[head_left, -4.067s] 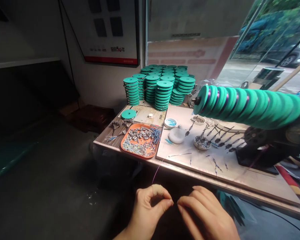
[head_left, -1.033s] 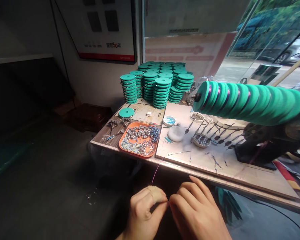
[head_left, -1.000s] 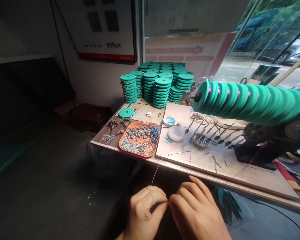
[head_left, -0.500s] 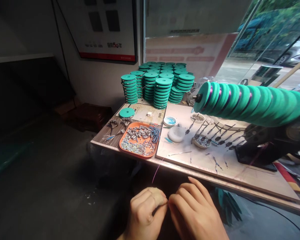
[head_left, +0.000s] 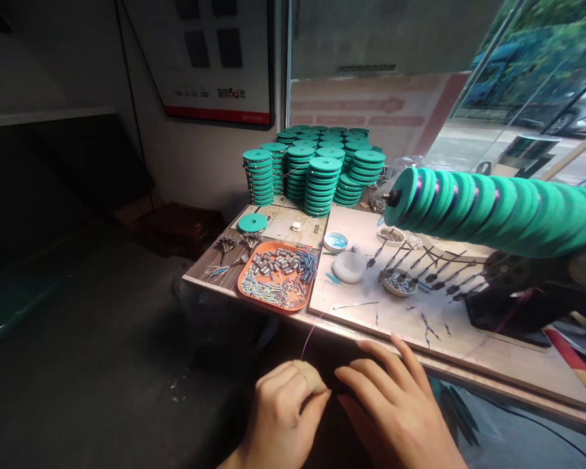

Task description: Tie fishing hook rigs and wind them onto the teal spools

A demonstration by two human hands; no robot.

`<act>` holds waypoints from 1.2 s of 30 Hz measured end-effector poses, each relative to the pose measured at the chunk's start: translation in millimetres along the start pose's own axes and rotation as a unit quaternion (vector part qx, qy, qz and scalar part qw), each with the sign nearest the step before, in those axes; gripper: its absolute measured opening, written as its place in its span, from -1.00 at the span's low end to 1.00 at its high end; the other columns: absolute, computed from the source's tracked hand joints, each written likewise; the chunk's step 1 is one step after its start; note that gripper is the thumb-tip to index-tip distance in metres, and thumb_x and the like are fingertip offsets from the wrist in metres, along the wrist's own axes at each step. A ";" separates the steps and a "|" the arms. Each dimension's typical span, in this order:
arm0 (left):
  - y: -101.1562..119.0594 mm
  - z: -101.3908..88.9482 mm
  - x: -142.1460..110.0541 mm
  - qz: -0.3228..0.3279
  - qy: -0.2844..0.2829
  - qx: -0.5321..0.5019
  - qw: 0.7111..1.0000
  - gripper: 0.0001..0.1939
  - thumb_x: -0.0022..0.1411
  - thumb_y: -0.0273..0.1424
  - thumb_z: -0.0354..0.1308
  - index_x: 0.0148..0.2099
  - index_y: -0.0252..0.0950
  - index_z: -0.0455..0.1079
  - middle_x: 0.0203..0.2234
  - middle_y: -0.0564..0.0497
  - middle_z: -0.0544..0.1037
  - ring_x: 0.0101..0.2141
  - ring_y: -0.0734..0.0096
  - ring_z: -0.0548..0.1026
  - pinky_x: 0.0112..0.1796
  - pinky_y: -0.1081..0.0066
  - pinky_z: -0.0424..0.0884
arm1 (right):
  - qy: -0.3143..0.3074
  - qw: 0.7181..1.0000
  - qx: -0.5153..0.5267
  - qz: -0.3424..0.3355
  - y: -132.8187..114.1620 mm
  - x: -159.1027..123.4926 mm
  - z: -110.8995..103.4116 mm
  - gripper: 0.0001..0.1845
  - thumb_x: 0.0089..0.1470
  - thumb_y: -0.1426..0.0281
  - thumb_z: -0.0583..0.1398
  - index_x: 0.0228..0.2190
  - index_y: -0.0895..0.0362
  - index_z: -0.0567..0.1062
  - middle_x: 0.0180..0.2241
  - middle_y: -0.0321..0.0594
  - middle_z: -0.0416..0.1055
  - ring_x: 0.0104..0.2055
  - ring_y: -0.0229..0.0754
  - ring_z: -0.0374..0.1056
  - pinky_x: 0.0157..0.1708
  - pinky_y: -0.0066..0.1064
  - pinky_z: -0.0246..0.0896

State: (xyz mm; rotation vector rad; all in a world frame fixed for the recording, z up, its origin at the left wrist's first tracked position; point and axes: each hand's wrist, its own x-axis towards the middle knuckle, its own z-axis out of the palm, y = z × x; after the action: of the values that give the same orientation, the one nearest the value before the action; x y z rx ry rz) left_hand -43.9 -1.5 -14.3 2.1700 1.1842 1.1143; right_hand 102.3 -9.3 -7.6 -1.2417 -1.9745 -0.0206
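My left hand (head_left: 288, 407) is closed below the table's front edge, its thumb pressed against the index finger. A thin purple fishing line (head_left: 308, 340) runs from the table edge down to this hand; the end in the pinch is too small to see. Just to the right, my right hand (head_left: 395, 397) hovers apart from it with its fingers spread and slightly curved. Nothing shows between those fingers. Both hands are nearest to the front edge of a pale board (head_left: 342, 319) on the table.
An orange tray (head_left: 244, 296) holds sinkers and small fittings. Stacked green foam spools (head_left: 325, 166) stand behind it. On the right, a row of green spools (head_left: 498, 212) sits on a machine's shaft. A bowl of beads (head_left: 399, 283), a white round object (head_left: 349, 267) and small rigs (head_left: 427, 326) lie between.
My right hand has moved slightly right, away from the left, and its fingers have spread. The left hand keeps its pinch. The whole view has shifted a little.
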 end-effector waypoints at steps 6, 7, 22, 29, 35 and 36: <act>3.2 -6.0 10.1 -0.027 -0.035 0.041 0.998 -0.83 0.01 -0.67 0.03 -0.49 -0.31 0.29 -0.59 0.05 0.42 -0.51 0.46 0.38 -0.46 0.50 0.31 | -0.029 0.999 0.008 -0.011 4.5 8.9 0.8 -0.58 0.17 0.43 -0.12 -0.61 0.11 0.38 -0.64 -0.30 0.24 -0.36 -0.18 0.19 0.02 -0.10 -0.14; 3.8 -6.8 11.8 -0.024 -0.041 0.046 0.998 -0.83 0.02 -0.67 0.02 -0.49 -0.31 0.28 -0.58 0.05 0.42 -0.51 0.46 0.38 -0.46 0.50 0.30 | -0.027 1.000 0.011 -0.012 4.2 9.5 1.9 -0.59 0.17 0.43 -0.11 -0.61 0.11 0.38 -0.64 -0.30 0.23 -0.38 -0.18 0.18 0.01 -0.10 -0.12; 10.7 -16.7 31.6 -0.054 -0.117 0.068 0.989 -0.89 0.04 -0.58 0.06 -0.45 -0.30 0.31 -0.53 0.07 0.45 -0.46 0.44 0.39 -0.41 0.48 0.28 | -0.010 0.999 0.042 0.011 11.0 9.1 3.0 -0.67 0.16 0.45 -0.09 -0.53 0.11 0.36 -0.60 -0.29 0.27 -0.31 -0.15 0.18 0.01 -0.05 -0.15; 14.2 -36.0 45.2 -0.106 -0.229 0.035 0.967 -0.90 0.12 -0.44 0.05 -0.31 -0.25 0.38 -0.40 0.07 0.50 -0.34 0.43 0.41 -0.28 0.47 0.27 | -0.003 0.999 0.046 0.005 16.6 7.3 -0.9 -0.71 0.14 0.46 -0.06 -0.52 0.09 0.37 -0.60 -0.31 0.29 -0.29 -0.15 0.18 0.02 -0.05 -0.17; 16.8 -35.7 49.3 -0.089 -0.260 0.062 0.960 -0.88 0.13 -0.48 0.02 -0.38 -0.26 0.38 -0.47 0.10 0.50 -0.41 0.48 0.40 -0.35 0.50 0.23 | -0.001 0.999 0.054 0.000 13.8 7.0 1.9 -0.69 0.13 0.48 -0.07 -0.53 0.11 0.38 -0.60 -0.29 0.28 -0.30 -0.15 0.18 0.01 -0.04 -0.15; 16.6 -35.5 49.4 -0.092 -0.261 0.058 0.959 -0.88 0.13 -0.48 0.03 -0.39 -0.26 0.38 -0.47 0.10 0.50 -0.41 0.48 0.40 -0.35 0.50 0.23 | -0.003 0.998 0.056 -0.001 13.7 6.7 2.1 -0.69 0.13 0.48 -0.07 -0.53 0.11 0.38 -0.60 -0.30 0.28 -0.30 -0.16 0.18 0.01 -0.04 -0.15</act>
State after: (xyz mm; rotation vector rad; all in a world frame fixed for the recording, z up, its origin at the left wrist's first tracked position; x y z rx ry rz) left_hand -49.0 30.5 39.8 2.1891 1.1862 0.3629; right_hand 110.2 3.8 -10.0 -1.1678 -1.9542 0.0923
